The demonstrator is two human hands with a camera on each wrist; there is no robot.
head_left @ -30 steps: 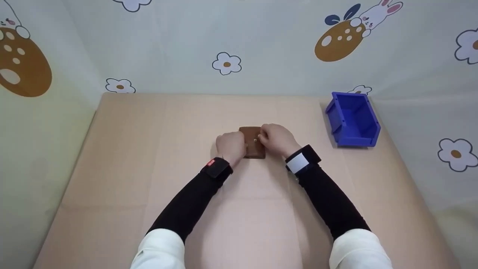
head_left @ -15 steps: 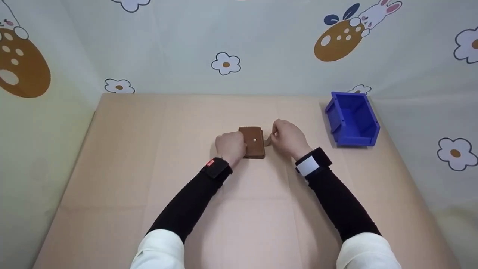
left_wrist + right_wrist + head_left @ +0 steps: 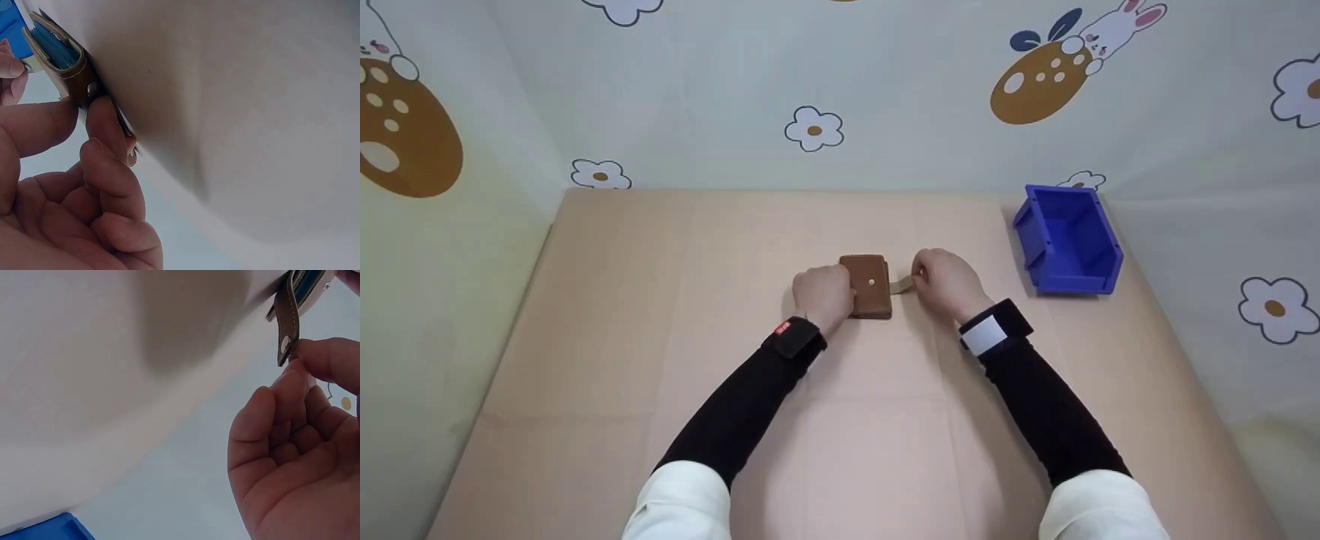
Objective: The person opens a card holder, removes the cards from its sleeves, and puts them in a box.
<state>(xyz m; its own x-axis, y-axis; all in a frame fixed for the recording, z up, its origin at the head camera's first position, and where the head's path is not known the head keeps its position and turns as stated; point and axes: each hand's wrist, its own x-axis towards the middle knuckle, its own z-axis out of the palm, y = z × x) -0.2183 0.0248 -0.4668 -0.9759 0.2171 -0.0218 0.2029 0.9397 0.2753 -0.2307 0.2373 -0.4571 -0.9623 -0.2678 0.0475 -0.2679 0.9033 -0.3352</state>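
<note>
A brown leather card holder (image 3: 871, 296) lies on the table with a small metal snap stud on its upper face. My left hand (image 3: 823, 295) pinches its spine between thumb and index finger. Blue inner sleeves (image 3: 55, 47) show at its end in the left wrist view. From the right side extends a narrow snap strap (image 3: 901, 286), unfastened from the stud. My right hand (image 3: 949, 283) pinches the strap's tip between thumb and finger. In the right wrist view a round snap sits near the end of the strap (image 3: 287, 318).
A blue plastic bin (image 3: 1069, 240) stands at the table's back right corner, beyond my right hand. The table (image 3: 720, 352) has a pale covering with faint creases. A patterned curtain (image 3: 720, 97) rises behind it and along both sides.
My right hand has moved right from the card holder's face, drawing the strap off the stud and outward. The left hand and the card holder stay put.
</note>
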